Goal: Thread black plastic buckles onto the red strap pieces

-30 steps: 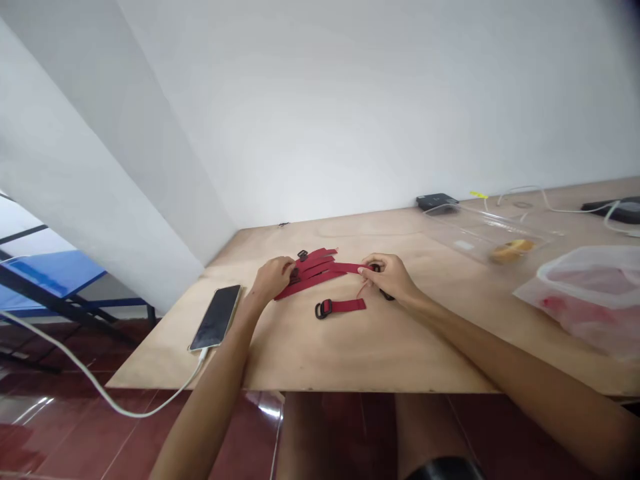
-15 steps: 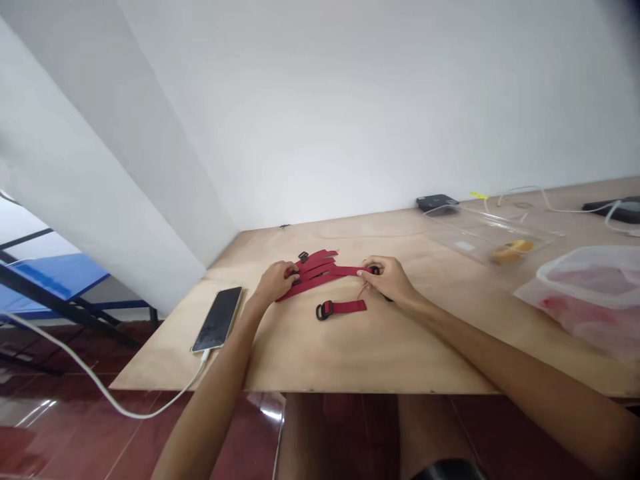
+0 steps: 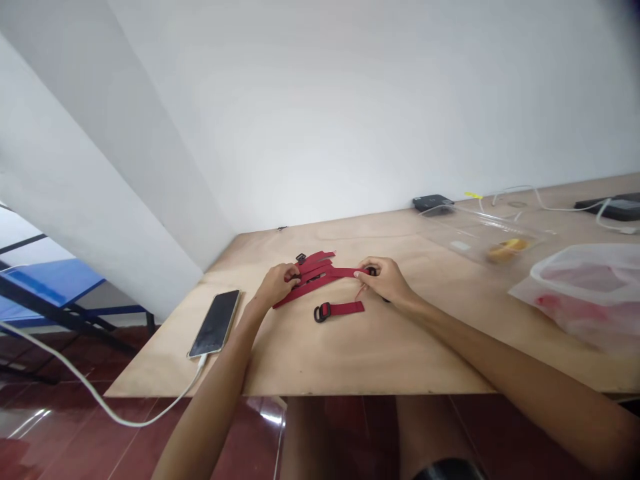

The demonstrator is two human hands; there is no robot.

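Several dark red webbing straps (image 3: 310, 285) with black buckles lie fanned out side by side on the wooden table. My left hand (image 3: 278, 281) has its fingers curled over the left ends of these straps, around a black buckle. Between the thumb and fingers of my right hand (image 3: 384, 277) is the end of one red strap (image 3: 343, 273), with a black buckle at its tip partly hidden by the fingers. A thin red thread hangs below that hand. Nearer to me, a separate short red strap (image 3: 348, 308) lies flat with its black buckle (image 3: 321, 313) pointing left.
On the left a phone (image 3: 215, 323) is plugged into a white cable (image 3: 107, 407). To the right are a clear plastic container (image 3: 465, 230) with a yellow item, and a translucent tub (image 3: 575, 287) in plastic. Black devices (image 3: 433, 203) and cables line the wall.
The view has shifted slightly, moving the scene a little left. Both hands keep almost the same places and grips on the straps.
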